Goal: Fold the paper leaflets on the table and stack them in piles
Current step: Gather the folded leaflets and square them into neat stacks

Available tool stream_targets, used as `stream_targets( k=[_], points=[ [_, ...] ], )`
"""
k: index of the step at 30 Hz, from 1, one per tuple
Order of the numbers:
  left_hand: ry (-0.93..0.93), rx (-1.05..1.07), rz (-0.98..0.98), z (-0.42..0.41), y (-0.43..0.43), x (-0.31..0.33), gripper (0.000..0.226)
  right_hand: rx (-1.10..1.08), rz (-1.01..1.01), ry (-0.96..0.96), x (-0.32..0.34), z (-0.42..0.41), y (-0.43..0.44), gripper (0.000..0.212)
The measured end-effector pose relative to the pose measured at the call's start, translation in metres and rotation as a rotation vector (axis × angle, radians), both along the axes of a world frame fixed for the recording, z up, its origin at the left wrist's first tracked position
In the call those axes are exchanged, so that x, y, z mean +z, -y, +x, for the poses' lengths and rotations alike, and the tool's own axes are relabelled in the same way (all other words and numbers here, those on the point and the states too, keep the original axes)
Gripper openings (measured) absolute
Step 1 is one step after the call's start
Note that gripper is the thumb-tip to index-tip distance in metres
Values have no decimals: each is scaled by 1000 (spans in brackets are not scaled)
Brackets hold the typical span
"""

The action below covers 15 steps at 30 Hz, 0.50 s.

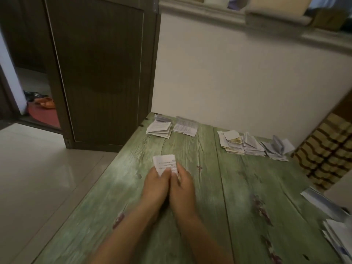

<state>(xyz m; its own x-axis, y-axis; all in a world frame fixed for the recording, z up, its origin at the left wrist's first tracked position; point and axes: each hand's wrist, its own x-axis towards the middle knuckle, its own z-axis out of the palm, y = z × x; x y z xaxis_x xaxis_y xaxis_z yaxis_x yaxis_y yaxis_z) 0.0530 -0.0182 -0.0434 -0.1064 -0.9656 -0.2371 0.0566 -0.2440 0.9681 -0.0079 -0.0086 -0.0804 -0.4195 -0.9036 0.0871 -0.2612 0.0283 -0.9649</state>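
**At mid-table: leaflet pinched in both hands, piles dead ahead**

In the middle of the green table (205, 180) I have the folded leaflet (165, 163) held just above the boards. It sticks out past my fingertips toward the far edge. Its long axis runs away from me and leans a little to the left.

My left hand (155, 184) and right hand (182, 187) are pressed side by side. Their fingers are curled onto the paper's near end, the left on the left border and the right on the right. Neither hand is nearer than the other. The blur hides whether a crease is being pressed.

Straight beyond the leaflet lies the far pair of piles (159, 129), close to the wall (238, 82). The row of piles (253, 144) sits further to the right. Bare boards lie between the paper and both groups, so I judge that a forward reach has open room.

The table's left edge slants close past my left wrist, with tiled floor (42, 178) below and the dark door (102, 73) behind it. I would keep any swing to the right of that edge.

The loose sheets (339, 237) wait at the right rim, well apart from the hands. The right hand is the nearer one for fetching the next.
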Motion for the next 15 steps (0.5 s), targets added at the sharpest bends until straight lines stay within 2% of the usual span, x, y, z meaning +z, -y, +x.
stream_targets(
  k=[2,5,7,9,12,15],
  points=[
    [-53,50,59,3,10,-1,29,48,7,20,6,-4,7,33],
    [-211,66,120,6,28,-1,20,99,35,49,22,-18,17,31],
    [-343,56,149,4,37,1,16,147,53,52,32,-26,27,30],
    [-496,58,219,0,50,-3,12,103,47,31,40,-34,47,29],
    [-647,42,306,-7,65,-7,16,-98,4,-247,51,-62,95,38],
    [-705,-7,322,-10,77,-11,18,-149,65,-740,62,-95,152,65]
  ],
)
